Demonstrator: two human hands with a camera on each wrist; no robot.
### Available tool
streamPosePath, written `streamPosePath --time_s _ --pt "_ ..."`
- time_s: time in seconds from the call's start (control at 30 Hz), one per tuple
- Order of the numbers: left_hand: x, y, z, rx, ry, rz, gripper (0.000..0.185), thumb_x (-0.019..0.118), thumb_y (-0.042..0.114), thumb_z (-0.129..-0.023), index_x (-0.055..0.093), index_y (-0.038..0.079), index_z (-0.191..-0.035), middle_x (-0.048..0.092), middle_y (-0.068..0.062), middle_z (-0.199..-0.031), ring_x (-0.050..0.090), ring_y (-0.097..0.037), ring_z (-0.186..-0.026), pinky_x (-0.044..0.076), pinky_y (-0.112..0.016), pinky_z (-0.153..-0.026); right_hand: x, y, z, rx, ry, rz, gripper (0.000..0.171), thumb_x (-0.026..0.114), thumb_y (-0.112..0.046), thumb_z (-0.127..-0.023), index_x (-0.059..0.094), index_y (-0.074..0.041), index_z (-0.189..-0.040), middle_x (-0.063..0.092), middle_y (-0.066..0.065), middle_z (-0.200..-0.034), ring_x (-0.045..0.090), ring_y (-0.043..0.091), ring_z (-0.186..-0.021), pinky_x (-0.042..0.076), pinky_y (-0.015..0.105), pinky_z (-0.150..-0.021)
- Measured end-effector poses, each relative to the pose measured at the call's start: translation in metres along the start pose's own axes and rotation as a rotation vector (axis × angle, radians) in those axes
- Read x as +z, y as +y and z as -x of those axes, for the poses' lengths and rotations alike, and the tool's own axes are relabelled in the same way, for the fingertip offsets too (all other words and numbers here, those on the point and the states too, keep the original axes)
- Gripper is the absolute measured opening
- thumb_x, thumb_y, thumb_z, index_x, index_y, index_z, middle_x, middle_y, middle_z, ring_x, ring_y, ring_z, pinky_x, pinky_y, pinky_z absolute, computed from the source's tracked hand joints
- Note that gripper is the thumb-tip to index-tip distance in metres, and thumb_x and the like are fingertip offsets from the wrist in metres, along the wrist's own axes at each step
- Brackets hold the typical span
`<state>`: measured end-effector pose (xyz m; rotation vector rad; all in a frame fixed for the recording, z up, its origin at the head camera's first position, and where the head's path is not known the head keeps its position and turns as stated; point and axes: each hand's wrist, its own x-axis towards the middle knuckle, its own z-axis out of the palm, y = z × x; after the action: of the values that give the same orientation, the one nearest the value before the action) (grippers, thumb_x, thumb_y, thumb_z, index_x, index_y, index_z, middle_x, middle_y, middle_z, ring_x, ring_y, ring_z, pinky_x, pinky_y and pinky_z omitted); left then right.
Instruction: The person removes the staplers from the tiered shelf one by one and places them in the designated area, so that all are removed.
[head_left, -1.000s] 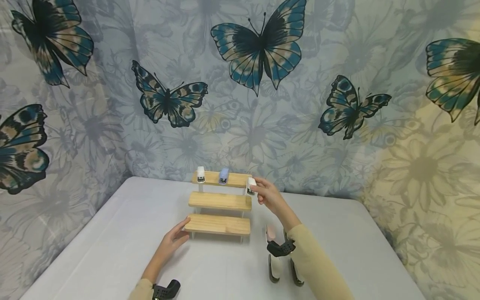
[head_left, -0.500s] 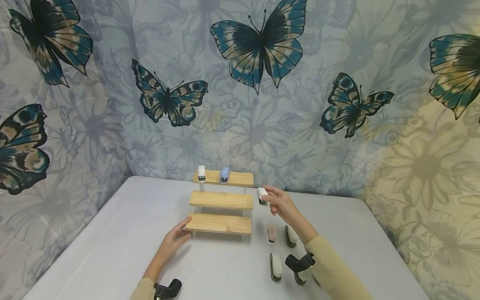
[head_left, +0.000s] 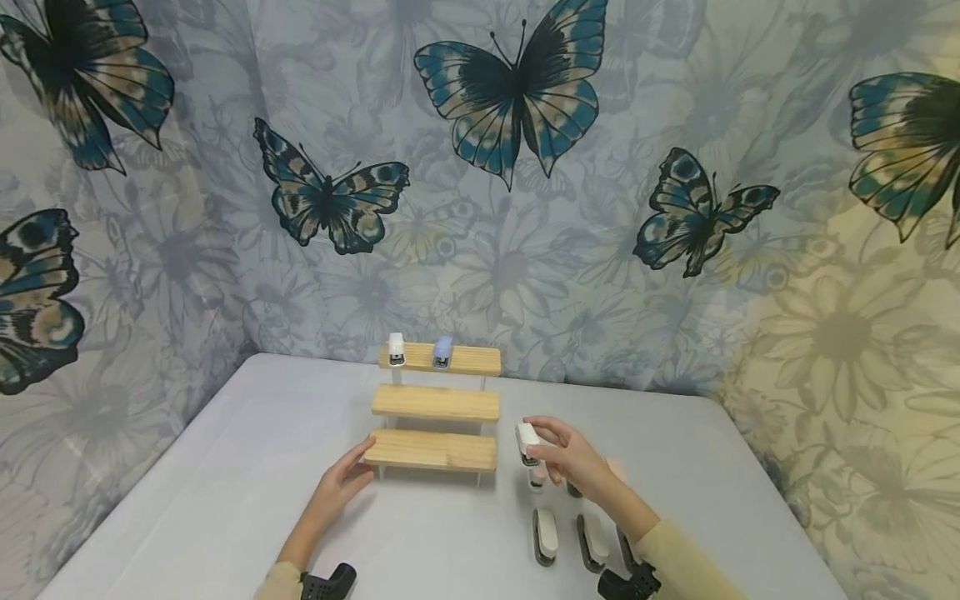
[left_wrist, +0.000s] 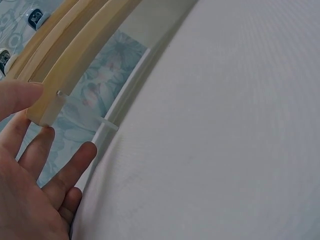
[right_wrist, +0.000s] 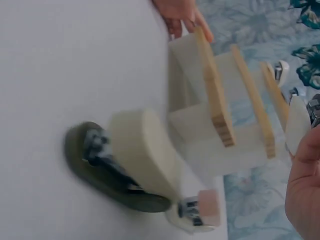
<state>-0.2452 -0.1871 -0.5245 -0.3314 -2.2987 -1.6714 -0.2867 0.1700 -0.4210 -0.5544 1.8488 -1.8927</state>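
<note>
Butterfly-print backdrop (head_left: pixel 517 308) ran round the corner, grey-blue, yellowish at the right; white-covered table (head_left: pixel 225 467) below it. Right hand (head_left: pixel 576 462) had thumb and fingers clamped on a white stapler (head_left: pixel 527 443). That stapler was off the table, just right of the stepped rack (head_left: pixel 435 403), about abreast of its bottom board (head_left: pixel 431 451); from the head view it overlapped a pink stapler (head_left: pixel 537 477) on the table. Left hand (head_left: pixel 334 492): fingers apart, touching the left end of the bottom board. Black wrist units (head_left: pixel 328 582) on both arms, pale yellow sleeves (head_left: pixel 693 558) behind them.

Further out: rack had three light wood boards stepping up toward the back on whitish supports. Top board (head_left: pixel 478 360) carried a second white stapler (head_left: pixel 396 349) near its left end and a lavender stapler (head_left: pixel 442 352) around the middle, well apart. Nearer the person than the pink stapler: cream stapler (head_left: pixel 547 535) on a dark base, greyish stapler (head_left: pixel 595 540) to its right, then a dark-edged item (head_left: pixel 625 548) partly behind the right forearm. Something dark showed below the right hand, too hidden to identify.
</note>
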Motion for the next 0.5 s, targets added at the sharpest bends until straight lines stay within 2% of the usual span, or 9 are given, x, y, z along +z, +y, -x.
streamPosePath --time_s 0.07,0.2,0.33,0.5 --pt "0.0 0.0 -0.001 -0.009 -0.006 0.001 0.044 0.054 0.014 -0.075 0.039 0.015 -0.116 0.033 0.003 -0.121 0.032 -0.014 -0.106 0.033 -0.037 -0.081 0.002 0.005 0.007 0.002 -0.023 -0.028 0.045 0.048 -0.011 -0.079 0.029 -0.005 -0.119 0.014 0.017 -0.127 0.033 0.01 -0.036 0.034 0.021 -0.033" --pt "0.001 0.0 -0.001 -0.002 -0.001 0.003 0.044 0.055 0.013 -0.074 0.04 0.012 -0.115 0.034 0.0 -0.12 0.031 -0.016 -0.107 0.034 -0.037 -0.08 0.006 0.018 0.019 0.034 -0.039 -0.079 0.047 0.047 -0.008 -0.079 0.024 -0.002 -0.121 0.011 0.02 -0.127 0.033 0.009 -0.036 0.034 0.019 -0.033" --pt "0.002 -0.001 0.0 0.006 -0.006 0.001 0.044 0.055 0.012 -0.074 0.04 0.01 -0.115 0.034 -0.002 -0.12 0.032 -0.018 -0.106 0.035 -0.038 -0.078 0.013 0.029 0.033 0.058 0.002 -0.08 0.047 0.049 -0.008 -0.078 0.027 -0.003 -0.119 0.013 0.021 -0.126 0.032 0.007 -0.035 0.032 0.016 -0.033" --pt "0.001 0.001 0.0 -0.011 -0.007 0.005 0.044 0.055 0.014 -0.074 0.04 0.014 -0.116 0.034 0.002 -0.12 0.032 -0.015 -0.106 0.034 -0.039 -0.08 0.023 0.04 0.054 0.045 0.025 -0.06 0.046 0.051 -0.006 -0.076 0.03 -0.004 -0.117 0.02 0.021 -0.124 0.032 0.006 -0.034 0.031 0.016 -0.031"
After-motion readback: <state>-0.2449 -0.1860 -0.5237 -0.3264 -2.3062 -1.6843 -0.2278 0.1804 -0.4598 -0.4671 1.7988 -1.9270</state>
